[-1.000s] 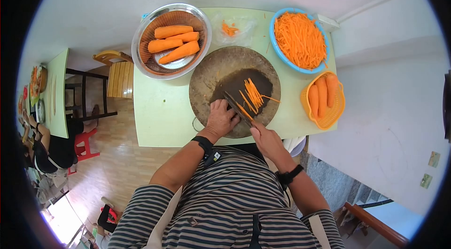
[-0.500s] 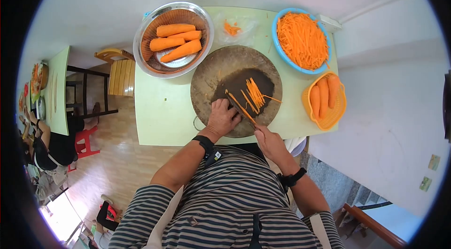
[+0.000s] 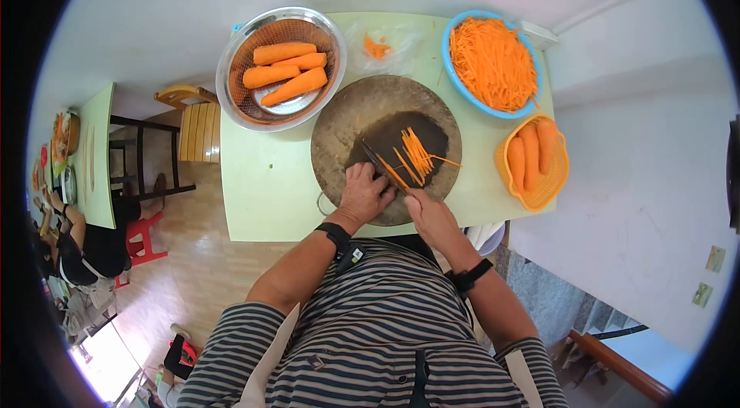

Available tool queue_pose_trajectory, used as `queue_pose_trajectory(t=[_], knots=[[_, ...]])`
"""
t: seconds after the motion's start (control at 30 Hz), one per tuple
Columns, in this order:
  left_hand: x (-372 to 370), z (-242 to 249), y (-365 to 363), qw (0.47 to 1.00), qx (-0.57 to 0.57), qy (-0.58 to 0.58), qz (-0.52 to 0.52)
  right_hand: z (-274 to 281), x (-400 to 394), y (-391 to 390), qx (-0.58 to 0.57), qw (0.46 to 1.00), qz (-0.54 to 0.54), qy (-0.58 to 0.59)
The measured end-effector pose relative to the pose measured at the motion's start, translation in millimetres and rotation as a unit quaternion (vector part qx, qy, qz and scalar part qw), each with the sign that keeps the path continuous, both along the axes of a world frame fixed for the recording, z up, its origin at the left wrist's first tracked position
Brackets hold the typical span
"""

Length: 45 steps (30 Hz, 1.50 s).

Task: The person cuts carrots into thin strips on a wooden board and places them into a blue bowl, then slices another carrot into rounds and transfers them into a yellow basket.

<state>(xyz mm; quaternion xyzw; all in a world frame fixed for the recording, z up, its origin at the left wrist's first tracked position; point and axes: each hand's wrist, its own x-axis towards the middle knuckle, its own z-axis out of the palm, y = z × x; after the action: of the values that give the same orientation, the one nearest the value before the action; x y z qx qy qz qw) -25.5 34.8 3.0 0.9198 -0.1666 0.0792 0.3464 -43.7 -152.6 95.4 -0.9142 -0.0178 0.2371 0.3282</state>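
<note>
My right hand [image 3: 433, 220] is wrapped round the handle of a kitchen knife [image 3: 378, 158], whose blade lies slantwise across a round, dark-stained chopping board [image 3: 339, 123]. Just left of the blade, my left hand [image 3: 365, 194] presses on the board with curled fingers; whatever lies beneath them is hidden. To the right of the blade, thin carrot strips [image 3: 417, 152] lie in a loose bunch, and one strip points out towards the board's right edge.
Behind the board stand a steel bowl [image 3: 224, 92] with several peeled carrots in a basket, a plastic bag [image 3: 401, 55] with orange scraps, and a blue basin [image 3: 455, 81] of shredded carrot. A yellow basket [image 3: 549, 194] holds carrots at right. People sit at another table [image 3: 96, 154].
My right hand and the knife have shifted forward and to the left along the blade's line. My left hand stays almost where it was, and the cut strips look unchanged.
</note>
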Motion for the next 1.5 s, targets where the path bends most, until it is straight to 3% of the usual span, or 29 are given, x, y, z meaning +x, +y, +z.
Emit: queue_pose_trajectory(t=[0.13, 0.23, 0.4, 0.63, 0.73, 0.93, 1.0, 1.1, 1.23, 1.3, 1.5], knots=[[-0.6, -2.7, -1.5, 1.0, -0.014, -0.015, 0.005, -11.6, 8.6, -3.7, 0.118, 0.991, -0.059, 0.01], [-1.0, -3.2, -0.2, 0.999, -0.024, -0.023, 0.006, -7.6, 1.3, -14.0, 0.098, 0.991, -0.091, -0.002], [-1.7, -5.1, 0.3, 1.0, -0.014, -0.027, 0.005, 6.0, -24.4, -29.0, 0.041, 0.999, -0.01, 0.023], [-0.4, -2.2, 1.9, 1.0, -0.011, -0.009, -0.005, 13.2, -33.0, -23.6, 0.023, 1.0, 0.001, 0.0], [-0.7, -1.5, 2.2, 1.0, -0.011, -0.013, -0.006, 16.1, -21.9, -15.7, 0.0, 0.999, 0.005, 0.049], [-1.1, -2.4, 0.3, 1.0, 0.0, -0.021, 0.002, -4.4, 4.1, 2.7, 0.007, 1.0, 0.001, -0.025], [-2.4, -3.1, -2.2, 1.0, -0.001, -0.012, 0.004, -8.6, 7.6, -3.2, 0.093, 0.995, -0.036, -0.02], [-0.6, -1.9, -0.7, 1.0, -0.01, -0.024, 0.011, -10.8, 7.7, -9.8, 0.108, 0.986, -0.125, -0.015], [-1.7, -7.8, -0.5, 0.999, -0.038, -0.031, 0.001, 2.1, -7.0, -22.9, 0.07, 0.993, -0.092, 0.011], [-1.5, -7.0, -1.0, 0.999, -0.044, -0.029, 0.005, 4.9, -20.2, -25.5, 0.068, 0.998, -0.018, -0.006], [-0.8, 0.3, 0.9, 0.999, -0.026, -0.032, 0.004, 7.9, -35.5, -25.4, 0.04, 0.999, -0.009, 0.013]])
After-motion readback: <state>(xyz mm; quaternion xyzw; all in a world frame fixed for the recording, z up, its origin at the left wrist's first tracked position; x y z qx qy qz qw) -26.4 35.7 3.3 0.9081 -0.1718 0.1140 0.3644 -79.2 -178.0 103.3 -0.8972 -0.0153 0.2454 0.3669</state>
